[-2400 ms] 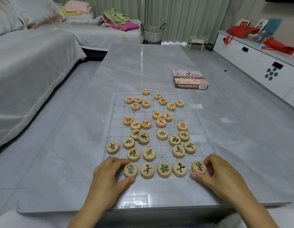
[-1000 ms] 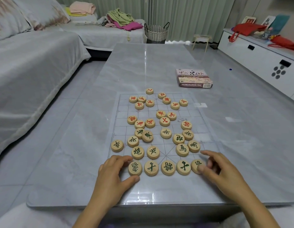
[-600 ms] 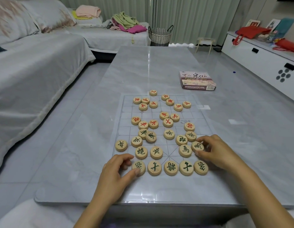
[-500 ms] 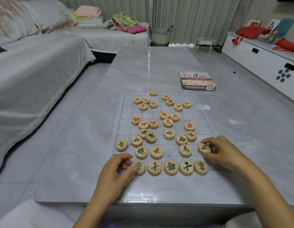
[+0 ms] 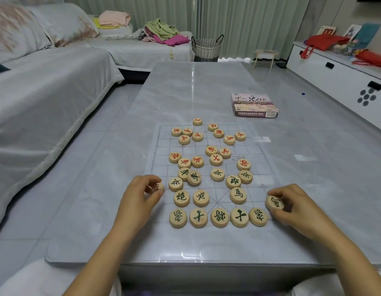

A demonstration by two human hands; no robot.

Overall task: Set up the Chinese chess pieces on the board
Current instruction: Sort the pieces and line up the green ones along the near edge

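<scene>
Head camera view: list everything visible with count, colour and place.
red-lettered pieces: 16, tan, scattered on board's far half
green-lettered pieces: 16, tan, near half; five in nearest row, two in hands
board: 1, clear, on table
table: 1, grey, centre
game box: 1, purple, table's far right
basket: 1, grey, beyond table
sofa: 1, grey, left
cabinet: 1, white, right
left hand: pinches one at board's left edge
right hand: pinches one beside nearest row's right end

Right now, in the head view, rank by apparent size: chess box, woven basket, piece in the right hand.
1. chess box
2. woven basket, nearly alike; farther off, so unsure
3. piece held by right hand
</scene>
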